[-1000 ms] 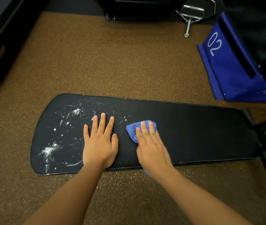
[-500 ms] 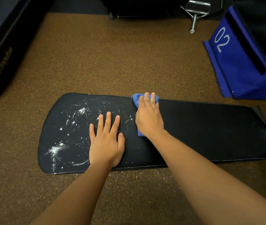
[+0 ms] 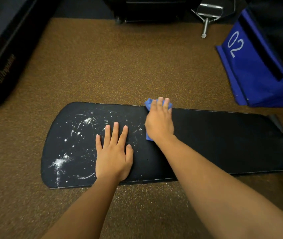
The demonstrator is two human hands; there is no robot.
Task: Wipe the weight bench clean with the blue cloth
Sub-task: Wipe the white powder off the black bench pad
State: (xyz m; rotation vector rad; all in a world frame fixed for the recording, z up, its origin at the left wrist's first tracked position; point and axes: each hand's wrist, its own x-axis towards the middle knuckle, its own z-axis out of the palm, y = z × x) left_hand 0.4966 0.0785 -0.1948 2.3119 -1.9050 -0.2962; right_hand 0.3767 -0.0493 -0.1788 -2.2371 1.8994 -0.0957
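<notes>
My right hand [image 3: 159, 123] lies with fingers straight and together, pressing the blue cloth [image 3: 149, 104] at the far edge of the bench [image 3: 223, 144]. My left hand [image 3: 113, 154] rests flat, fingers spread. Rightward the pad looks clean; the white powder [image 3: 59, 162] on the left end remains.

Dim, warm, even light with soft shadows; wide-angle bending at the edges, slight overall softness.
</notes>
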